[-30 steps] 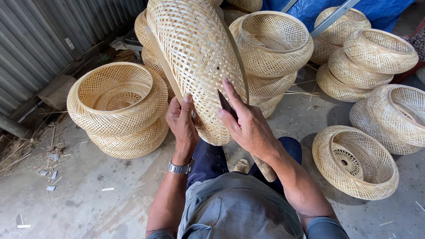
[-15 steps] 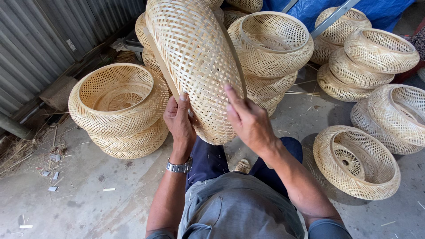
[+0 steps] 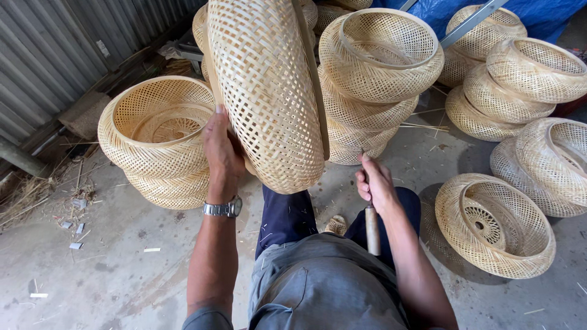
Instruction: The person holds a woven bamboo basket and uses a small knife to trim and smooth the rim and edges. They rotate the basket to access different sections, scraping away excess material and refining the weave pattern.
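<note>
Left hand (image 3: 223, 160) clasps the rim of the woven bamboo basket (image 3: 266, 91), propped upright over the knees; right hand (image 3: 374, 183) is closed around a wooden-handled tool (image 3: 372, 227). One-handed support looks thin: the basket could roll toward the stacked baskets (image 3: 373, 85).

basket (image 3: 269, 91): pale woven bamboo, matt | tool handle (image 3: 372, 229): wood, probably | wristwatch (image 3: 224, 209): shiny metal | floor (image 3: 110, 275): rough concrete
</note>
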